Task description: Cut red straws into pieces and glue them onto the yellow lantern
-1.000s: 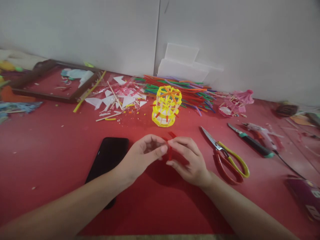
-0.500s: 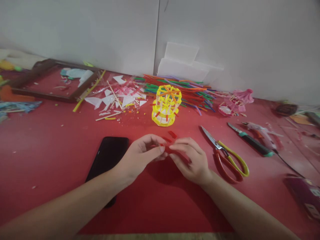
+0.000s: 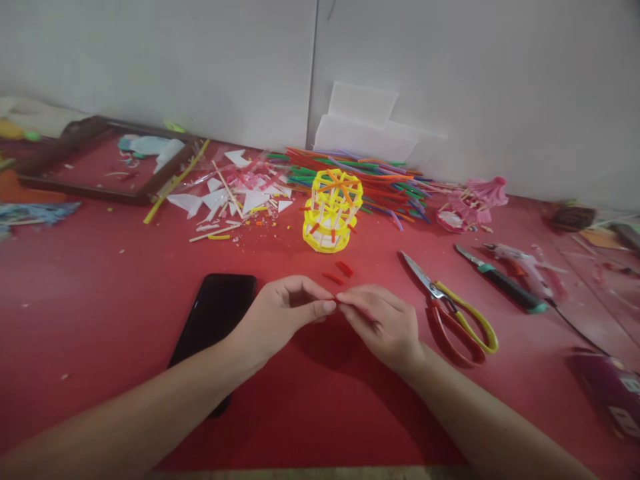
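Observation:
My left hand (image 3: pixel 283 317) and my right hand (image 3: pixel 387 327) meet fingertip to fingertip low over the red table (image 3: pixel 100 280). Both are closed in a pinch on a small red straw piece (image 3: pixel 338 301) held between them. Two loose red straw bits (image 3: pixel 340 272) lie on the table just beyond my fingers. Farther back stands a yellow straw lantern frame (image 3: pixel 333 212) with orange and red pieces in it. A black phone (image 3: pixel 213 317) lies flat beside my left wrist.
Red-and-yellow scissors (image 3: pixel 450 313) lie right of my right hand, then a green-handled knife (image 3: pixel 505 283) and a glue gun (image 3: pixel 523 263). Coloured straws (image 3: pixel 380 177) are piled at the wall, white scraps (image 3: pixel 235 197) and a wooden frame (image 3: pixel 100 160) to the left.
The red piece stood upright between my fingers a second ago; now it is lower and mostly hidden. Both hands have sunk slightly toward the table and closed tighter together.

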Available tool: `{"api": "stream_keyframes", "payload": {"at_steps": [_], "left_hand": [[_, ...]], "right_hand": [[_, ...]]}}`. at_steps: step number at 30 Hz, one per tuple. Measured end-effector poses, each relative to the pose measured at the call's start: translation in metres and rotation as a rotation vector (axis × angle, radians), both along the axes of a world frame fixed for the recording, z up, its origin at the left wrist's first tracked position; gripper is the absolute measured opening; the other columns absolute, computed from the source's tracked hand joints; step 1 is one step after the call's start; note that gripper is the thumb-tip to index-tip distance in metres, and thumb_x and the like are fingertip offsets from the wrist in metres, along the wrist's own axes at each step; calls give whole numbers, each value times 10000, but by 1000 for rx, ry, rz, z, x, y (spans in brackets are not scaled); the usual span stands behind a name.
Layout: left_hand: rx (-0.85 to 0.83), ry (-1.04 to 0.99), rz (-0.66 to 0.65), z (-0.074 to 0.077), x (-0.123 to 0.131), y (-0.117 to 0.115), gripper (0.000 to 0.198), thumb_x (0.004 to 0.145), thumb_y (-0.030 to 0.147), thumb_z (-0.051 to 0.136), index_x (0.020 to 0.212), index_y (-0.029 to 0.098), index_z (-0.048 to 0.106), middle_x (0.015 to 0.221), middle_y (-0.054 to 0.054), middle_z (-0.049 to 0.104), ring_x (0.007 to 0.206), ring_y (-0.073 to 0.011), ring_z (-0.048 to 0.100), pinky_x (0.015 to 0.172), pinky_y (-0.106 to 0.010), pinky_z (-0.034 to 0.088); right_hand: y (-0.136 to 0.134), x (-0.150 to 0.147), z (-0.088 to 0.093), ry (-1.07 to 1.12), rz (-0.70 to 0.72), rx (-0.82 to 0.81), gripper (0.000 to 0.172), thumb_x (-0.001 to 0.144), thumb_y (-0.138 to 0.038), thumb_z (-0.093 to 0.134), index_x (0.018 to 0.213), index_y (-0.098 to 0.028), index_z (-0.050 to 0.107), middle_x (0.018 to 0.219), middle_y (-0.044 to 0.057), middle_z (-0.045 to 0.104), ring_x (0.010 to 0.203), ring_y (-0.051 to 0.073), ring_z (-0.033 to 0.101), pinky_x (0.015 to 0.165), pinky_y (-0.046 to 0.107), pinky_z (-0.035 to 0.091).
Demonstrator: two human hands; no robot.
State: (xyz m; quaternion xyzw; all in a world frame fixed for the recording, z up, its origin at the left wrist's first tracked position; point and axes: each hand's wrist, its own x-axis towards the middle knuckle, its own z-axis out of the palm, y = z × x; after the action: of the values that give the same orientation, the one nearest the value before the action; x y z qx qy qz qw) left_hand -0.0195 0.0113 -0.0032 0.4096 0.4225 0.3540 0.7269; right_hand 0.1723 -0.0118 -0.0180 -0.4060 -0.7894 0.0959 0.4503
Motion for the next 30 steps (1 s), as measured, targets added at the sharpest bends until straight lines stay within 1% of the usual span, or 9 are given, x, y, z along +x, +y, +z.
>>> {"api": "stream_keyframes", "payload": {"at_steps": [4, 8, 10, 12, 16, 20, 24, 27, 30], "left_hand": [[113, 111, -3, 0, 1, 0, 115, 701, 246, 813, 735, 196, 715, 725, 33, 723, 708, -93, 630, 714, -200, 493], [217, 172, 5, 0, 1, -1, 47, 738, 211, 749, 730, 201, 704, 733, 31, 718, 727, -113, 639, 723, -220, 496], [231, 179, 9, 0, 1, -2, 42, 750, 212, 730, 741, 199, 692, 745, 27, 714, 736, -118, 643, 728, -228, 498], [224, 188, 4, 0, 1, -2, 66, 764, 239, 723, 759, 194, 676, 744, 24, 701, 724, -118, 640, 722, -234, 499], [175, 205, -71, 0, 1, -2, 134, 781, 287, 715, 796, 184, 631, 700, 31, 653, 661, -118, 622, 679, -248, 494], [237, 267, -146, 1, 1, -3, 142, 809, 318, 689, 821, 183, 646, 722, 22, 651, 671, -119, 608, 685, -251, 483], [264, 310, -135, 1, 1, -4, 129, 801, 302, 696, 779, 188, 640, 725, 16, 667, 694, -127, 618, 693, -248, 485], [234, 293, -138, 1, 2, -5, 139, 772, 227, 714, 891, 198, 649, 802, 4, 708, 752, -142, 656, 738, -259, 506], [227, 298, -155, 0, 2, -5, 179, 810, 260, 681, 976, 194, 686, 830, -19, 729, 707, -139, 658, 715, -266, 519]], "right_hand": [[-2, -1, 2, 12, 12, -24, 121, 901, -119, 588, 947, -202, 663, 820, 34, 735, 727, 140, 700, 689, 236, 581], [-6, -5, 5, 71, 27, -184, 93, 907, -137, 563, 888, -208, 621, 713, 0, 710, 611, 122, 676, 579, 214, 541], [-7, -7, 6, 103, 31, -273, 91, 914, -150, 558, 868, -206, 612, 693, -4, 700, 597, 118, 671, 565, 208, 529], [-7, -7, 5, 126, 23, -301, 86, 912, -149, 565, 877, -205, 620, 717, -1, 705, 619, 115, 672, 590, 207, 535], [-2, -1, 2, 135, -24, -251, 111, 901, -130, 591, 922, -218, 654, 824, 12, 719, 743, 127, 680, 702, 237, 560], [2, 7, 0, 42, 86, -136, 222, 920, -89, 522, 1000, -225, 679, 897, 49, 692, 859, 165, 664, 771, 314, 569], [0, 7, 1, 9, 170, -56, 325, 915, -45, 490, 1126, -223, 661, 943, 64, 691, 879, 164, 662, 782, 324, 573], [-3, 3, 3, 64, 137, -96, 274, 908, -83, 558, 1121, -231, 647, 929, 43, 726, 850, 153, 690, 768, 294, 583], [-4, 3, 3, 113, 30, -159, 227, 889, -129, 614, 1083, -241, 646, 890, 12, 744, 805, 137, 708, 757, 262, 582]]}}
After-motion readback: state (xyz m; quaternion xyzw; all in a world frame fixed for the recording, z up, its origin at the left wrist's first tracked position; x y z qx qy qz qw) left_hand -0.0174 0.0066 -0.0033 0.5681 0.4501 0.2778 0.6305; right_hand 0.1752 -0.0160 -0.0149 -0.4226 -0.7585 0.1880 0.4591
